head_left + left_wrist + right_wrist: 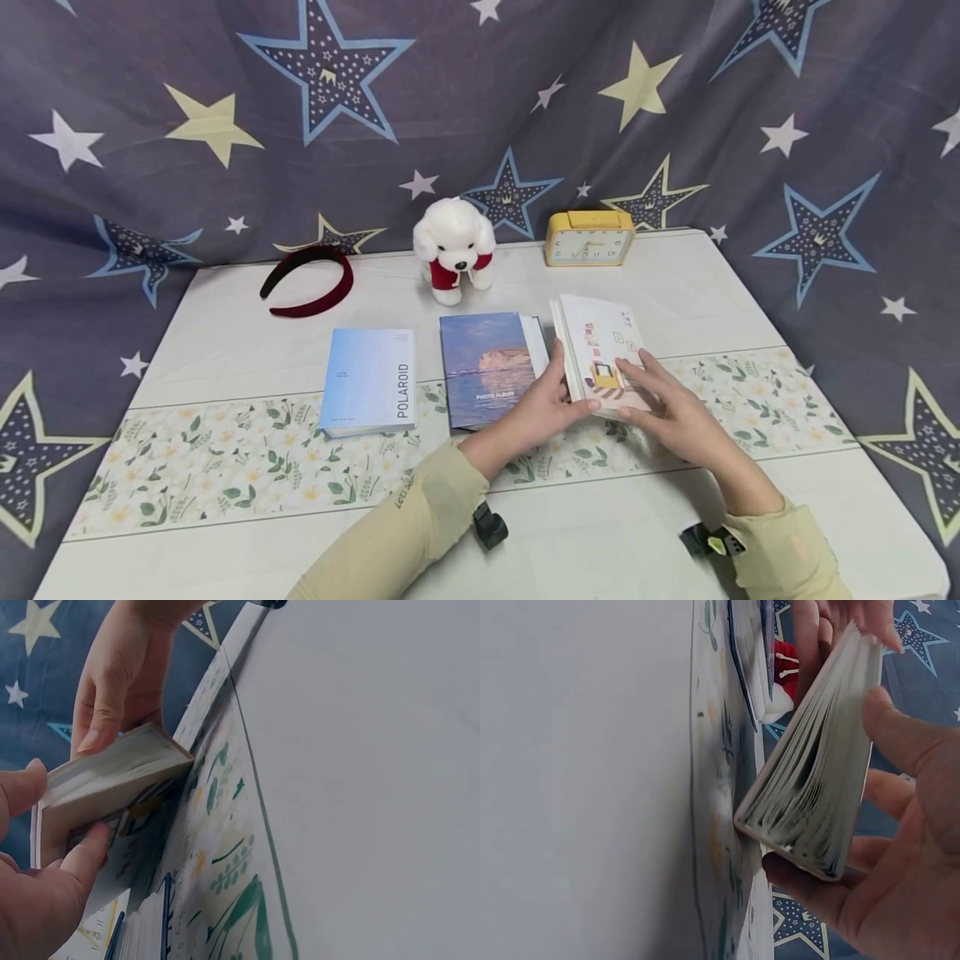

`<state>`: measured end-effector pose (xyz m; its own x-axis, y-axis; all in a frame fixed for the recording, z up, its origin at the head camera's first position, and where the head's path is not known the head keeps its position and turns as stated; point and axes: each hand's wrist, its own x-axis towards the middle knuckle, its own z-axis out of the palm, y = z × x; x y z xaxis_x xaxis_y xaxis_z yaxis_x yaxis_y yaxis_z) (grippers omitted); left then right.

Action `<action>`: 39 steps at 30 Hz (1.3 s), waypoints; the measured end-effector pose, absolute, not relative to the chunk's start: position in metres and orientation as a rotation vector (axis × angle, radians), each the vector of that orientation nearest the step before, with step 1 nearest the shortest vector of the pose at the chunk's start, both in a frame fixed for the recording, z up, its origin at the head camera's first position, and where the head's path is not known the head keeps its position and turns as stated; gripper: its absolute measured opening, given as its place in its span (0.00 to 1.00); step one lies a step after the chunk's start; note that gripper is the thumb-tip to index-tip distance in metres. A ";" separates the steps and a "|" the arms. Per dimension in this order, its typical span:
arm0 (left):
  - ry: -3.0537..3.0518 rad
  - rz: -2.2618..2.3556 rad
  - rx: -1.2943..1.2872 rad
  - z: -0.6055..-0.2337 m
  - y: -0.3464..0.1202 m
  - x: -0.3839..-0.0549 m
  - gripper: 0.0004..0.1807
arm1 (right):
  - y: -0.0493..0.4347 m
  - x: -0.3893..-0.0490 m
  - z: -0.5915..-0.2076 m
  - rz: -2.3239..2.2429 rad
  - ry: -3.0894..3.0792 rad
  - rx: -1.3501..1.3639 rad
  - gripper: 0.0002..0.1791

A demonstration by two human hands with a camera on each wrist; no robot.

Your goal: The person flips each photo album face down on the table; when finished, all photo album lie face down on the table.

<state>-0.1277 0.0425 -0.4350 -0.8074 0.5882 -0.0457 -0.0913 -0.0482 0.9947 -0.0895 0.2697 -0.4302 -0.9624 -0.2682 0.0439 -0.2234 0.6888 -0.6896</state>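
A thick white photo album point(596, 325) with a small illustrated cover stands tilted at the right end of a row of albums. My left hand point(546, 404) holds its left side, thumb on the lower front. On the right side my right hand point(678, 417) grips it, with fingertips on the cover. The right wrist view shows its page edges point(817, 765) slightly fanned between the covers. Whether its lower edge touches the table cannot be told. Just left of it lies a blue photo album point(480, 358) with a seaside picture, partly behind my left hand.
Farther left lies a light-blue album point(363, 375) marked POLAROID. Along the back are a dark red headband point(341, 287), a white plush dog point(453, 237) in red and a yellow alarm clock point(590, 239). A star-patterned cloth point(465, 92) hangs behind the table point(600, 533).
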 end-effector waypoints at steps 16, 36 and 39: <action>2.343 1.422 0.577 -0.434 0.049 -0.125 0.42 | 0.275 -0.091 -0.430 -0.989 2.960 -0.306 0.37; 2.412 1.205 0.547 -0.426 0.056 -0.118 0.35 | 0.270 -0.093 -0.429 -0.743 3.026 -0.349 0.36; 2.393 1.226 0.538 -0.423 0.055 -0.117 0.34 | 0.267 -0.091 -0.426 -0.714 3.012 -0.337 0.35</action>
